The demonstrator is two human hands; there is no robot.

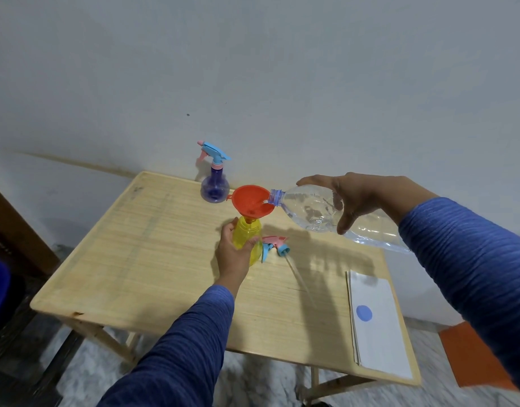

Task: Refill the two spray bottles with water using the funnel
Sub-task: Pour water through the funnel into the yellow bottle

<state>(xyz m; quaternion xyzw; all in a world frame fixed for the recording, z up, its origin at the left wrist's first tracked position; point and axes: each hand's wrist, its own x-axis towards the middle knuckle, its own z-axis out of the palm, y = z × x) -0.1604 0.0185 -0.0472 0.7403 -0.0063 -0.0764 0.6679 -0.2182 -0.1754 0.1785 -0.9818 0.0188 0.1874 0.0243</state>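
Note:
A yellow spray bottle [248, 235] stands on the wooden table [153, 248] with its top off and a red funnel [250, 202] seated in its neck. My left hand [233, 254] grips the yellow bottle from the near side. My right hand [358, 198] holds a large clear water bottle [314, 210] tipped on its side, its mouth resting over the funnel's rim. The removed pink-and-blue spray head [274, 245] with its dip tube lies just right of the yellow bottle. A purple spray bottle [215, 188] with its blue sprayer on stands at the table's far edge.
A stack of white paper [379, 333] with a blue bottle cap [364, 313] on it lies at the table's right near corner. The wall is close behind the table. An orange object [473, 353] sits on the floor at right, dark furniture at left.

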